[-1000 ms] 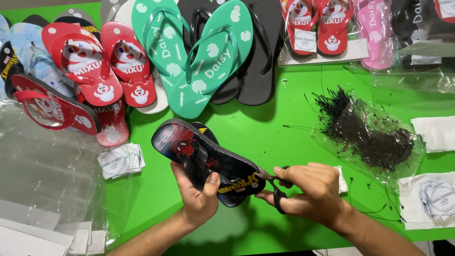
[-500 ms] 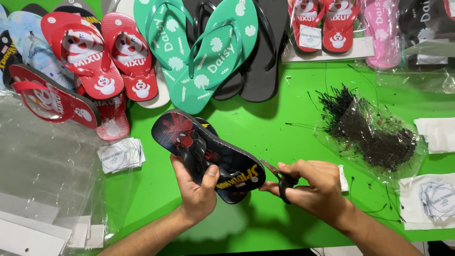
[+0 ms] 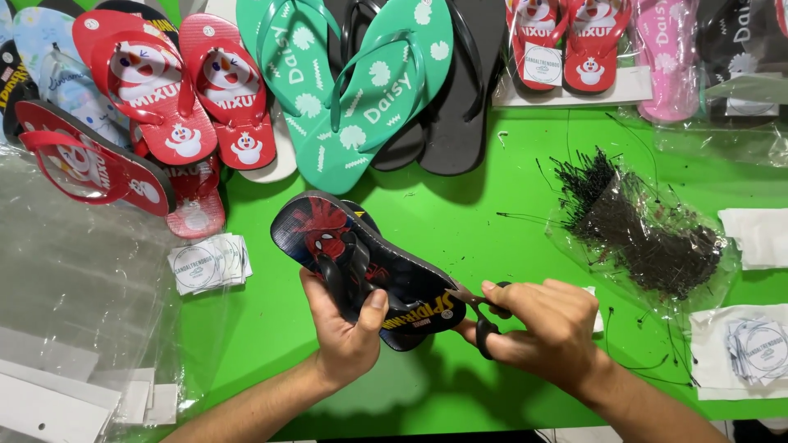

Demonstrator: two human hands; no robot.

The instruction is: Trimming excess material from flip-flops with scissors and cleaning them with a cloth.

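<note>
My left hand [image 3: 349, 332] grips a pair of black flip-flops [image 3: 341, 246] with a red cartoon print, held together and tilted over the green table [image 3: 460, 221]. The thumb presses on the upper sole near the heel. My right hand [image 3: 546, 328] holds black scissors [image 3: 484, 320], whose blades touch the heel end of the flip-flops. The blade tips are hidden against the sole.
Green [image 3: 361, 90], red [image 3: 176, 98], black [image 3: 460, 107] and pink [image 3: 669, 57] flip-flops lie along the far edge. A clear bag of black tag loops [image 3: 648, 230] sits at right, round paper tags [image 3: 209, 262] at left, more tags [image 3: 759, 349] at lower right, clear plastic bags [image 3: 74, 303] at far left.
The flip-flops have shifted slightly up and left in my left hand. My right hand has brought the scissors closer against the heel end.
</note>
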